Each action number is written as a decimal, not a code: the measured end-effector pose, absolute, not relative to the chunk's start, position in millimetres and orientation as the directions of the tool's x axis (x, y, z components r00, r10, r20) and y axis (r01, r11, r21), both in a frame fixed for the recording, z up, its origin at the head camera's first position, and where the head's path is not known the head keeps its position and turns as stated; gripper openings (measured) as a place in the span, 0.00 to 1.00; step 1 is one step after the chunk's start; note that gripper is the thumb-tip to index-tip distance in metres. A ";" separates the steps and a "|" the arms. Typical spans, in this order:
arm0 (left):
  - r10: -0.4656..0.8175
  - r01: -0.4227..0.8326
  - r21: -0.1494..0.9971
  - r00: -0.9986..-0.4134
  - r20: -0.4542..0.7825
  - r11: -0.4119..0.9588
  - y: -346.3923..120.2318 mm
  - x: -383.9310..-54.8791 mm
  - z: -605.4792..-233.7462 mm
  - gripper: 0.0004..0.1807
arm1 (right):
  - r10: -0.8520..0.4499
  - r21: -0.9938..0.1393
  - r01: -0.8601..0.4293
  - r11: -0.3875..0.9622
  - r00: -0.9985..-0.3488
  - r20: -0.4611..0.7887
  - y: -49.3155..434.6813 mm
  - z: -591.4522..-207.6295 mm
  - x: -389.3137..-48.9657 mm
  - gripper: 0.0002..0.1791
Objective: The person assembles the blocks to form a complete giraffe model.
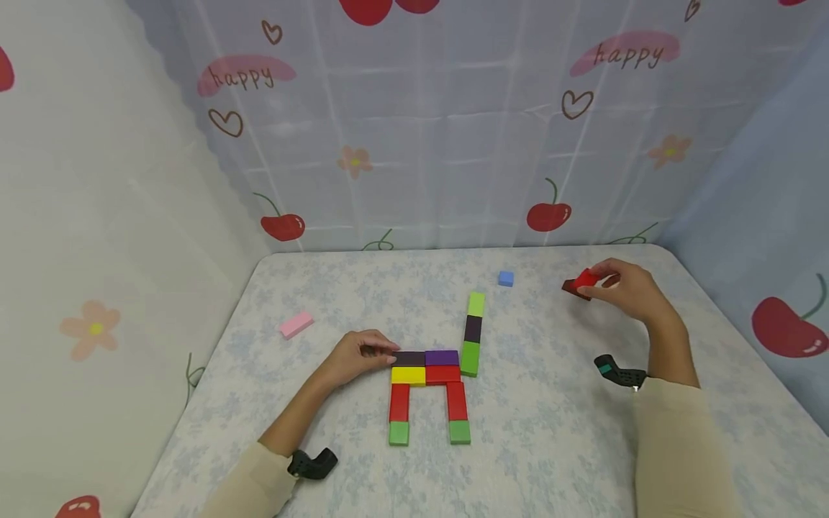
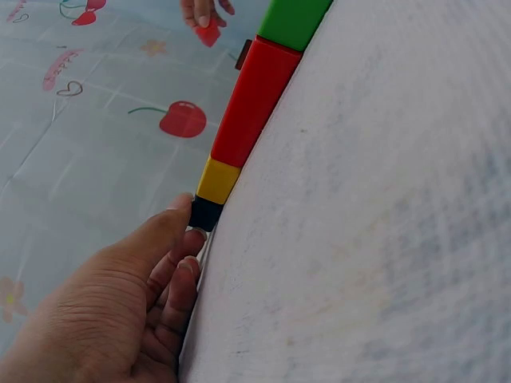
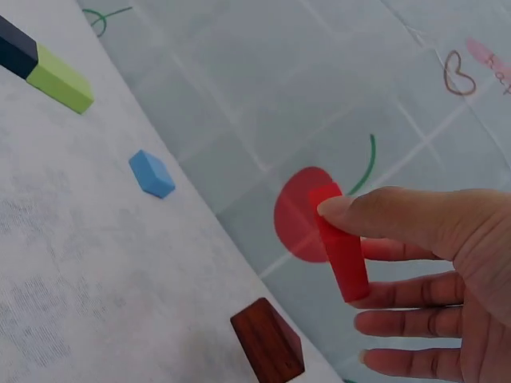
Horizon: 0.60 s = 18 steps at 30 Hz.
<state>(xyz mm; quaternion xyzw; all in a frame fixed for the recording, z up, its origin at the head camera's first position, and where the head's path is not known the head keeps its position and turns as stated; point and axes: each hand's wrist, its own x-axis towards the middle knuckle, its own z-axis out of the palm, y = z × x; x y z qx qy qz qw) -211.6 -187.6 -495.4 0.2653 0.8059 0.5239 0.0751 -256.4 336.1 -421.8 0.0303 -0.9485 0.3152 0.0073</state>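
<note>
With thumb and fingers my right hand (image 1: 627, 286) pinches a red block (image 3: 343, 243), lifted off the table beside a dark brown wooden block (image 3: 267, 341). My left hand (image 1: 355, 357) has its thumb and index finger on the left end of a blackish block (image 1: 409, 359). That block lies in a flat figure of blocks, against a purple block (image 1: 442, 357). Below come a yellow block (image 1: 409, 376) and a red one (image 1: 443, 374). Two red legs run down from these to green ends (image 1: 399, 433). A column of light green, dark and green blocks (image 1: 470, 357) stands off the right corner.
A pink block (image 1: 296, 325) lies at the left of the patterned table (image 1: 544, 446). Near the back edge sits a small blue block (image 1: 506, 278). Printed curtains (image 1: 427, 129) hang behind the table and along both sides.
</note>
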 end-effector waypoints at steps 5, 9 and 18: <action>0.518 0.349 0.887 -0.842 0.155 0.303 -188.5 -210.9 -493.8 0.11 | -0.100 -0.619 -0.151 0.771 -0.988 0.117 307.7 -420.5 -260.1 0.30; 0.510 0.356 0.882 -0.845 0.162 0.309 -189.2 -209.7 -493.9 0.11 | -0.137 -0.636 -0.211 0.742 -0.977 0.164 287.4 -422.0 -264.5 0.29; 0.520 0.361 0.887 -0.837 0.172 0.287 -187.7 -211.4 -495.4 0.11 | -0.181 -0.658 -0.269 0.704 -0.963 0.200 249.4 -435.0 -276.0 0.28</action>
